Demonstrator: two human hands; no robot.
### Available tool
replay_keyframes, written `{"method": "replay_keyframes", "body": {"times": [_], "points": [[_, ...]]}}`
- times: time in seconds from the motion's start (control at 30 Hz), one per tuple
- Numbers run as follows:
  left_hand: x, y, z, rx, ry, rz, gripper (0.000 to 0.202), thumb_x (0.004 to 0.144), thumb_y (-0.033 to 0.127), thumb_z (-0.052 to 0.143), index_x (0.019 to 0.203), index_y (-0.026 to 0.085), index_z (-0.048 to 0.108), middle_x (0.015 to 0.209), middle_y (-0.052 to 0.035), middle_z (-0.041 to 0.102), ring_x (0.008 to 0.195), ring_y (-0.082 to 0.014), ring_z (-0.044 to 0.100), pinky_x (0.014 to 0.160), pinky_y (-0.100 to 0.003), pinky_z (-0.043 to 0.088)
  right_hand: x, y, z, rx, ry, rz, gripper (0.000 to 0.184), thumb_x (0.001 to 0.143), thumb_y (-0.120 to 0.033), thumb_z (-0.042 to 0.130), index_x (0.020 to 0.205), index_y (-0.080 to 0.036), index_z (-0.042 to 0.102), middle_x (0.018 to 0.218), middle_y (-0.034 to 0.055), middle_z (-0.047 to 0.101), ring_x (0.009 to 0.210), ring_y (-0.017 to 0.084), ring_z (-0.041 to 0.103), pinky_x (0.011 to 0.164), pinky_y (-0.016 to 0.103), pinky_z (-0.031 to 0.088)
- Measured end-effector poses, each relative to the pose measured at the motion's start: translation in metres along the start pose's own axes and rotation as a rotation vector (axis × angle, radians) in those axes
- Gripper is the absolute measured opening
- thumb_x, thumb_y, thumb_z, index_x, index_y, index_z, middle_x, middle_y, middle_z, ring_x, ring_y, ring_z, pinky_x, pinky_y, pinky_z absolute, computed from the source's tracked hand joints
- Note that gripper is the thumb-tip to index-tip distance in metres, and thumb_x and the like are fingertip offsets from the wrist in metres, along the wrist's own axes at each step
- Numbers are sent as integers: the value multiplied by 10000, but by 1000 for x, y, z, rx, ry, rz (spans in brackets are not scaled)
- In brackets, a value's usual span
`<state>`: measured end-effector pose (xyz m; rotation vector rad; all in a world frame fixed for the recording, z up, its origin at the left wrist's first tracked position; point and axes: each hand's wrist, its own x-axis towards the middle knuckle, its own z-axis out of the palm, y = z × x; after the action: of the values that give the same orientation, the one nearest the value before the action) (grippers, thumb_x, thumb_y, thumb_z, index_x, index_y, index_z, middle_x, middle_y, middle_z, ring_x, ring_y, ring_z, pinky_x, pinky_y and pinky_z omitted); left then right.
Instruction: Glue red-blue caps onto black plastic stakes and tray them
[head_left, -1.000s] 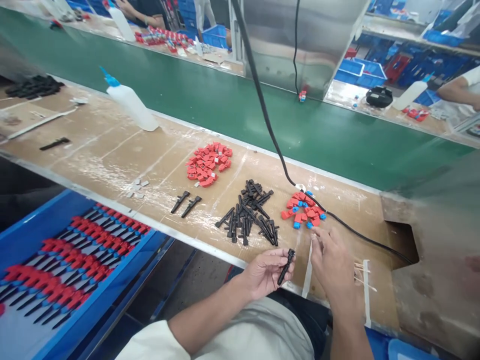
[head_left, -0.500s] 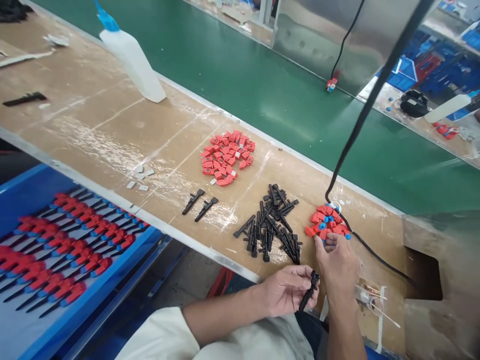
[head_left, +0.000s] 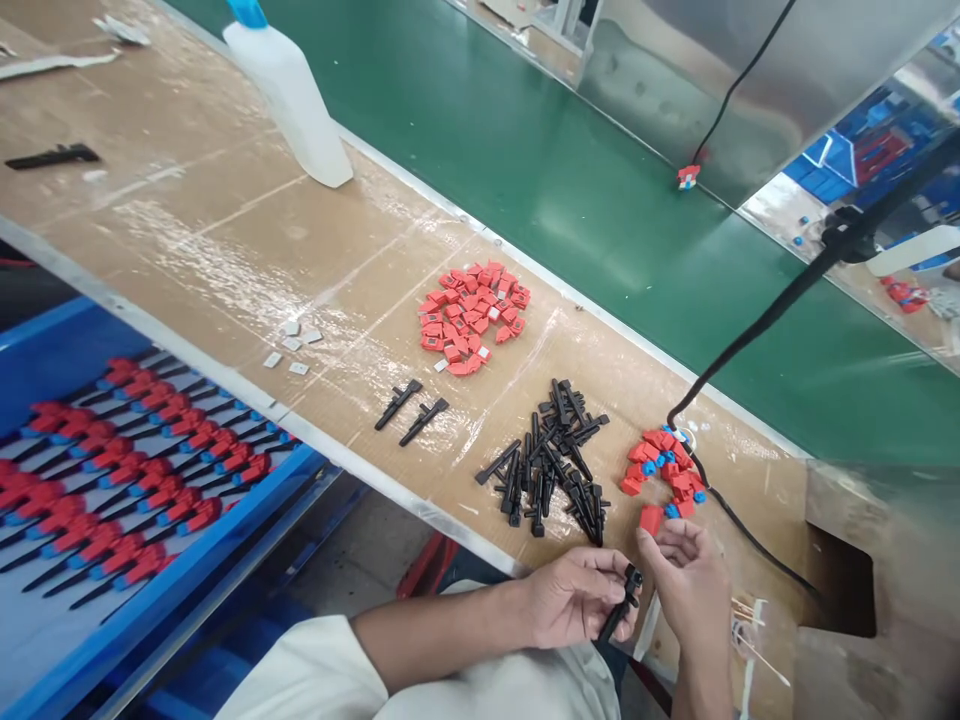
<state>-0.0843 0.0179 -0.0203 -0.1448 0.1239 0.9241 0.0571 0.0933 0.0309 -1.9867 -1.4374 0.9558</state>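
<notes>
The left fingers [head_left: 600, 588] are clamped on a black part [head_left: 619, 612], thumb across it, its blocky end tilted up and away from the lap; a firm pinch low on the shaft should keep that end steady and uncovered. The right fingers [head_left: 651, 550] appear closed on a red piece [head_left: 651, 519] at the near side of the pile of red and blue pieces [head_left: 679, 480] — something so small is best gripped by its sides, clear of its neighbours. The left hand [head_left: 568, 600] is turned inward, its forearm slanting in from the left over the lap; the right hand [head_left: 697, 585] points forward, wrist nearer the body, close beside the other. Beyond lie a heap of black parts [head_left: 555, 450] on the desk [head_left: 390, 330] and a black cable [head_left: 739, 350] — best kept off the fingers.
</notes>
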Motion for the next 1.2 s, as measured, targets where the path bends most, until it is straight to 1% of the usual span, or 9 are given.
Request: {"method": "replay_keyframes", "body": {"times": [0.13,0.23,0.43,0.57,0.7,0.77,0.87,0.97,1.2], "points": [[-5,0,0,11,-14,46,309,632,181,838,879,121,664,718,-23,655,588,-121,621,563,-239,448,-7,11,-20,599,-292,212,628,544,-444,935,1052,-169,689,763,22,658,499,76,493,428,173,448],[-10,-2,0,42,-38,70,319,630,198,853,876,104,673,715,-35,658,575,-124,619,525,-228,439,-18,12,-31,1045,-502,328,526,613,-339,905,1081,-186,720,747,-10,586,457,7,346,397,72,370],[-15,-6,0,102,23,136,329,628,209,876,860,97,671,664,-36,641,530,-92,586,430,-165,340,-38,12,-37,1239,-678,267,416,776,-203,802,1183,-249,726,799,-8,583,491,22,394,387,41,337],[-20,-6,2,160,84,159,343,642,221,888,859,109,647,661,-30,631,534,-77,586,388,-127,239,-43,21,-38,1131,-633,271,328,875,-286,791,1192,-216,744,925,52,665,654,87,569,528,141,523],[-22,-9,7,291,128,231,381,646,250,908,882,124,637,698,-18,638,530,-87,607,384,-135,273,-51,25,-34,1146,-486,254,387,790,-352,882,1128,-203,767,978,76,713,842,161,669,725,249,613],[-22,-11,8,354,141,252,390,648,266,916,884,132,636,708,-17,648,533,-97,624,389,-140,299,-57,26,-30,1155,-419,231,433,794,-394,881,1166,-216,750,1010,77,724,844,161,677,678,233,602],[-21,-11,7,372,172,266,412,628,273,931,876,133,634,701,-13,648,540,-98,627,422,-138,356,-66,30,-27,1109,-358,184,501,867,-442,817,1315,-279,663,964,45,732,593,88,597,470,161,481],[-20,-9,6,334,202,231,419,616,246,931,880,126,629,694,-11,636,537,-86,614,408,-116,342,-73,38,-27,1050,-331,105,449,872,-460,806,1259,-295,651,860,12,723,424,47,489,366,136,376],[-23,-12,5,224,186,173,312,685,150,881,857,123,622,707,-6,619,574,-59,607,442,-68,402,-91,55,-29,942,-254,-55,347,924,-522,730,1139,-252,702,867,33,709,495,119,650,388,182,474]]}}
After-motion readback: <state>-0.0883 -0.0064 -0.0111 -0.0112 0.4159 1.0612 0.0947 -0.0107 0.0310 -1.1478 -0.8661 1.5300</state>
